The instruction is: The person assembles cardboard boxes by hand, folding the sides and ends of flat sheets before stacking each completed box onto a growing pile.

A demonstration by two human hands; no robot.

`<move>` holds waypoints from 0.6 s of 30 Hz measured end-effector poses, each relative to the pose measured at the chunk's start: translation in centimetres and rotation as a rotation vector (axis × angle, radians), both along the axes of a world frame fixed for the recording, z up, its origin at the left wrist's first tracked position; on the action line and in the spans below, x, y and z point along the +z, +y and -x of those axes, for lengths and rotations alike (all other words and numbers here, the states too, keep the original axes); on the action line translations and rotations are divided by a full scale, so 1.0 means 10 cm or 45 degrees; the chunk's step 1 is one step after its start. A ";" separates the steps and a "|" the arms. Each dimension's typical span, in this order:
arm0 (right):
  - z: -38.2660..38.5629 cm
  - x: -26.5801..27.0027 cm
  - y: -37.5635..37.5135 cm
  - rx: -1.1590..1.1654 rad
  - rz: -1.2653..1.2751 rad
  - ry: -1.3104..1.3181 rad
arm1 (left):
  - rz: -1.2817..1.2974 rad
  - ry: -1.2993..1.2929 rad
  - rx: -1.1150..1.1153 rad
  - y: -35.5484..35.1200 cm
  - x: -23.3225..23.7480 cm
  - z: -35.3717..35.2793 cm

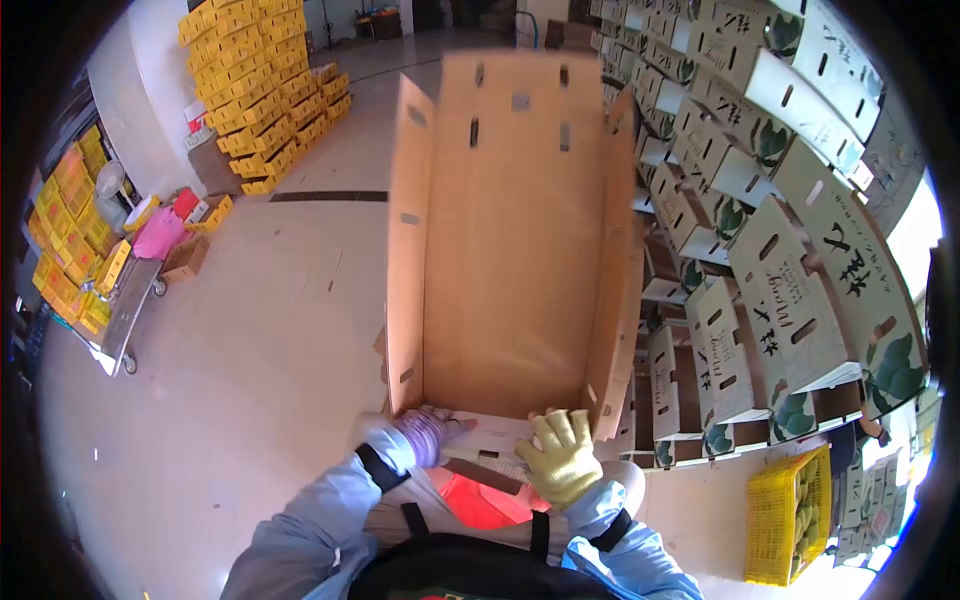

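A long brown cardboard box (510, 270) stands in front of me, its inside showing, with slotted side walls raised and the far end open out flat. My left hand (425, 435), in a purple glove, is closed on the near end panel (490, 436) at its left corner. My right hand (562, 457), in a yellow-green glove, lies on the right part of that panel with its fingers apart. The panel's outer face is white with small print. Below it, something red (485, 503) shows between my legs.
Stacked printed white cartons (720, 350) rise close on the right. A yellow crate of green fruit (790, 515) stands at the lower right. Yellow crates (250, 90) are piled at the back left, and a loaded trolley (125, 305) stands at the far left.
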State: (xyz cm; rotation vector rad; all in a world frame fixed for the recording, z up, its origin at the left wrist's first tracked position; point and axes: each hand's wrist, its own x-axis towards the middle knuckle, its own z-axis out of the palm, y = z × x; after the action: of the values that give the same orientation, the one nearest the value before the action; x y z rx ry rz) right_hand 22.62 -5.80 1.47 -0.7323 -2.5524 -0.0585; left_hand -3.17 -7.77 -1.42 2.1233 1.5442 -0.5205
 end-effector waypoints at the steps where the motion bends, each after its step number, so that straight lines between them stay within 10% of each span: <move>1: -0.03 0.09 -0.05 -0.106 -0.031 0.083 | 0.085 -0.128 -0.016 0.13 0.07 0.09; 5: 0.08 -0.61 0.03 -0.631 0.346 0.681 | 0.358 -1.315 0.414 0.76 -0.24 0.29; 7: 0.32 -0.38 -0.18 -0.091 0.486 0.827 | -0.048 -0.930 0.427 1.13 0.14 -0.11; 9: 0.51 -0.38 -0.48 0.353 1.607 0.793 | -0.453 -0.565 0.399 1.45 0.05 -0.44; 11: 0.64 -0.46 -0.54 0.632 0.908 0.494 | -0.543 -0.445 0.495 1.68 0.03 -0.67; 18: -0.31 -0.10 -0.23 -0.088 0.685 0.484 | -0.746 -0.387 0.481 1.52 -0.02 -0.80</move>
State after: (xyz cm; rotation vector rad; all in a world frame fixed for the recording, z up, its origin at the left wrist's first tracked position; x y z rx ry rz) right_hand 25.67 -8.14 0.52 -0.9214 -2.1810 0.7003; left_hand 4.82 7.41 -1.57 2.0773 2.0070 0.4163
